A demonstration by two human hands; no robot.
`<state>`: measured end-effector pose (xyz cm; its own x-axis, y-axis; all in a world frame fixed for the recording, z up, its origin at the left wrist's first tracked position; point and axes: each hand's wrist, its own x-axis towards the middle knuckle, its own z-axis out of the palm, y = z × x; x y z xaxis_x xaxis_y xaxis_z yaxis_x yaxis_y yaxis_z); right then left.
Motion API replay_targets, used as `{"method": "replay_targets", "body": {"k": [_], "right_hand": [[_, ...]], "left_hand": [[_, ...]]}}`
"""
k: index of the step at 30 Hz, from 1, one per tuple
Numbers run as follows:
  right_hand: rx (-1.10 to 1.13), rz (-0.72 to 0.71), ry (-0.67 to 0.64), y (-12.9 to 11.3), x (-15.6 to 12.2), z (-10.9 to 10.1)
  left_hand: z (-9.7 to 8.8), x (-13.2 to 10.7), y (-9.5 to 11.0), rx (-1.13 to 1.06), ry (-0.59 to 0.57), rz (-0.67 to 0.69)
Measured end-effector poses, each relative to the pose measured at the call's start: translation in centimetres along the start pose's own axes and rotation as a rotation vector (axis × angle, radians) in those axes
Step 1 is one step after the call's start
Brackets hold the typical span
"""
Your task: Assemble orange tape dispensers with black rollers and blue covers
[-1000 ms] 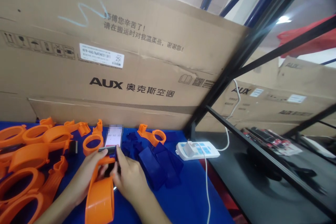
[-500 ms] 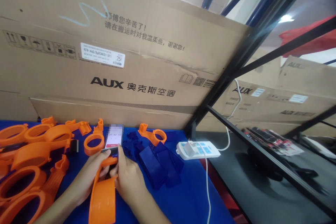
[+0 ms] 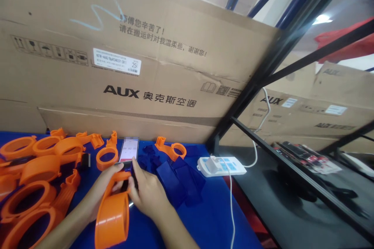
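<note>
Over the blue table surface, both my hands are closed around one orange plastic tape dispenser. Its wide ring hangs toward me, and its narrow end points away. My left hand grips the dispenser's handle from the left, thumb near the far end. My right hand presses from the other side, with fingers on the dark blue and black piece at that end. Part of this piece is hidden by my fingers. Just beyond them lies a phone showing a running timer.
Several orange tape dispensers crowd the left; another dispenser lies right of the phone. Dark blue plastic pieces are piled beside my right hand. A white power strip with cables sits near the black rack post. Large cardboard boxes stand behind.
The dispenser's ring has turned slightly, showing more of its opening, and my right hand has shifted a little. The phone timer has advanced. The whole view has shifted slightly.
</note>
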<state>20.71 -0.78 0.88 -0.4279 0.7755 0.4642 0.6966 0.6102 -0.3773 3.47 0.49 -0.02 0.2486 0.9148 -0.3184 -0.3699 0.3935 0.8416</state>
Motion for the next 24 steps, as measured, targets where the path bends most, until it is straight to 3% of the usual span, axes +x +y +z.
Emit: {"method": "replay_targets", "body": {"k": [11, 15, 20, 24], "right_hand": [[-0.004, -0.041, 0.095, -0.5, -0.3, -0.5], [0.034, -0.048, 0.127, -0.3, -0.4, -0.8], [0.224, -0.046, 0.228, -0.4, -0.3, -1.5], [0.247, 0.022, 0.337, -0.1, 0.4, -2.5]], "left_hand": [[0.1, -0.1, -0.6, 0.147, -0.052, 0.229], [0.0, 0.0, -0.5, 0.095, -0.068, 0.201], [-0.1, -0.1, -0.4, 0.000, -0.205, 0.086], [0.1, -0.4, -0.1, -0.014, -0.120, 0.126]]}}
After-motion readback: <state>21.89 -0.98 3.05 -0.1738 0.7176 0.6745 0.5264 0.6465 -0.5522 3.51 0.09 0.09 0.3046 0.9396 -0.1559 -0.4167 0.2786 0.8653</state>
